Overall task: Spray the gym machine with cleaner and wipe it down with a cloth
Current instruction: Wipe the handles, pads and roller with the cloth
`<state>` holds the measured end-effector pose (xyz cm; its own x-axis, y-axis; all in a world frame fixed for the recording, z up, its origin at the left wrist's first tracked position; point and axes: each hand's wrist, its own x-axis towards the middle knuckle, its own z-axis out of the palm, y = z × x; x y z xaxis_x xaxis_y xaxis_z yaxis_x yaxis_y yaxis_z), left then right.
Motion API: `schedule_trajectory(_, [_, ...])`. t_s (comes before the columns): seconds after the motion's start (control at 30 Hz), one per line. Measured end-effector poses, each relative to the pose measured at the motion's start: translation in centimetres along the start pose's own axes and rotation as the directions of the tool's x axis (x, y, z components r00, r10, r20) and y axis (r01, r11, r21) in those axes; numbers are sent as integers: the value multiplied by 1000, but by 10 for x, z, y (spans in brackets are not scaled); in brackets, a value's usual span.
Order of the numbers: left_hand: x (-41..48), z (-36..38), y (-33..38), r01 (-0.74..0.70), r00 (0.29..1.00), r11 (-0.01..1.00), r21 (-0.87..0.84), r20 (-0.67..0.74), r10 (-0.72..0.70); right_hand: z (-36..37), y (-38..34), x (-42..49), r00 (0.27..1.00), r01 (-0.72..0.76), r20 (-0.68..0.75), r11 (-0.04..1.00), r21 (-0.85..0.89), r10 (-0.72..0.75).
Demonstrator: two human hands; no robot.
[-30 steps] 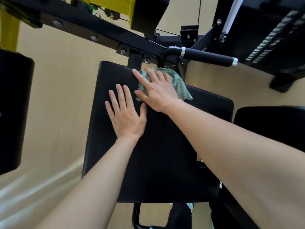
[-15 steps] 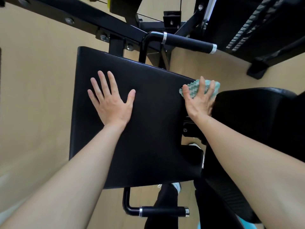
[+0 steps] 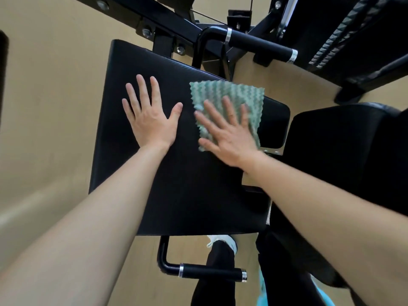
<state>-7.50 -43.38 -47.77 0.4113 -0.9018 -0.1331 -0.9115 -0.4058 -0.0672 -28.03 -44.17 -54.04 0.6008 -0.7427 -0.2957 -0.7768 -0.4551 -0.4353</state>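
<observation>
the right hand (image 3: 228, 140) lies flat, fingers straight and spread, on the green zigzag cloth (image 3: 227, 93), pressing it onto the far right part of the black pad (image 3: 176, 195). nothing is pinched: the palm simply pins the cloth so it can drag over the vinyl under even pressure. the cloth is spread out rather than balled, which i judge gives the widest wiping face, and its far right corner hangs slightly past the pad's far edge. the left hand (image 3: 150, 120) rests flat and empty on the pad just left of the cloth, probably bracing the person and steadying the pad against the push. the far handle (image 3: 260, 44) and near handle (image 3: 212, 272) are untouched. no spray bottle shows, so this looks like the wiping step, with the near half of the pad left to cover.
</observation>
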Motion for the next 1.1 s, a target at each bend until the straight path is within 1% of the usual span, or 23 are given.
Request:
schedule_trajectory(0.03, [-2, -2, 0, -1, 1000, 1000, -13, -3, 1, -4, 16, 4, 995, -103, -16, 994, 22, 103])
schedule_trajectory(0.07, [-6, -4, -1, -12, 1000, 999, -31, -13, 12, -6, 28, 7, 970, -239, -38, 968, 77, 242])
schedule_trajectory(0.1, [-13, -5, 0, -33, 999, 997, -65, -25, 32, -7, 35, 8, 931, -351, -53, 926, 138, 360])
schedule_trajectory(0.13, [-23, -8, 1, -59, 998, 991, -116, -38, 55, -6, 35, 9, 897, -422, -60, 889, 180, 438])
schedule_trajectory(0.2, [-55, -12, 1, -89, 995, 974, -208, -73, 75, -2, 22, 11, 860, -486, -61, 850, 203, 506])
schedule_trajectory(0.23, [-74, -13, -1, -71, 995, 973, -219, -86, 53, 0, 12, 15, 861, -482, -71, 853, 200, 503])
schedule_trajectory(0.27, [-94, -14, -5, -23, 997, 980, -198, -83, 6, 0, 1, 20, 877, -451, -86, 873, 187, 472])
schedule_trajectory(0.33, [-129, -13, -16, 128, 992, 986, -109, -2, -129, -4, -22, 34, 942, -306, -98, 942, 135, 320])
schedule_trajectory(0.37, [-144, -12, -23, 193, 980, 979, -71, 63, -188, -8, -35, 42, 973, -201, -93, 974, 106, 211])
schedule_trajectory(0.43, [-161, -9, -36, 218, 967, 975, -34, 141, -212, -17, -66, 58, 995, 58, -79, 998, 30, -56])
schedule_trajectory(0.47, [-164, -8, -40, 204, 968, 979, -27, 157, -197, -21, -82, 63, 976, 211, -55, 977, -24, -212])
schedule_trajectory(0.5, [-164, -7, -42, 194, 968, 981, -22, 168, -187, -23, -96, 64, 931, 363, -15, 928, -83, -365])
schedule_trajectory(0.53, [-163, -7, -42, 193, 967, 981, -19, 174, -187, -22, -105, 63, 873, 485, 31, 863, -141, -486])
schedule_trajectory(0.57, [-162, -6, -41, 199, 965, 980, -18, 181, -192, -19, -107, 62, 829, 558, 64, 809, -186, -556])
schedule_trajectory(0.6, [-162, -6, -41, 204, 962, 979, -19, 188, -197, -18, -103, 62, 813, 579, 71, 789, -207, -578])
schedule_trajectory(0.63, [-163, -5, -41, 207, 960, 978, -21, 196, -199, -19, -94, 64, 825, 560, 56, 802, -207, -562])
schedule_trajectory(0.7, [-164, -3, -43, 201, 962, 979, -32, 197, -191, -26, -74, 73, 880, 467, 6, 862, -200, -475])
schedule_trajectory(0.8, [-165, 1, -45, 186, 969, 981, -49, 177, -175, -41, -57, 92, 970, 226, -60, 967, -122, -234])
schedule_trajectory(0.87, [-166, 3, -45, 173, 975, 983, -64, 156, -161, -43, -65, 97, 992, 81, -95, 995, -66, -87])
schedule_trajectory(0.9, [-166, 5, -46, 160, 979, 984, -74, 141, -149, -41, -73, 95, 993, 57, -105, 997, -45, -61])
schedule_trajectory(0.93, [-167, 6, -48, 147, 983, 986, -82, 124, -136, -36, -81, 90, 991, 74, -106, 996, -40, -78])
schedule_trajectory(1.03, [-167, 12, -52, 128, 989, 986, -111, 91, -118, -13, -97, 60, 960, 264, -73, 960, -96, -271])
schedule_trajectory(1.1, [-167, 12, -52, 126, 990, 982, -138, 86, -115, 2, -99, 33, 933, 352, -46, 932, -88, -357])
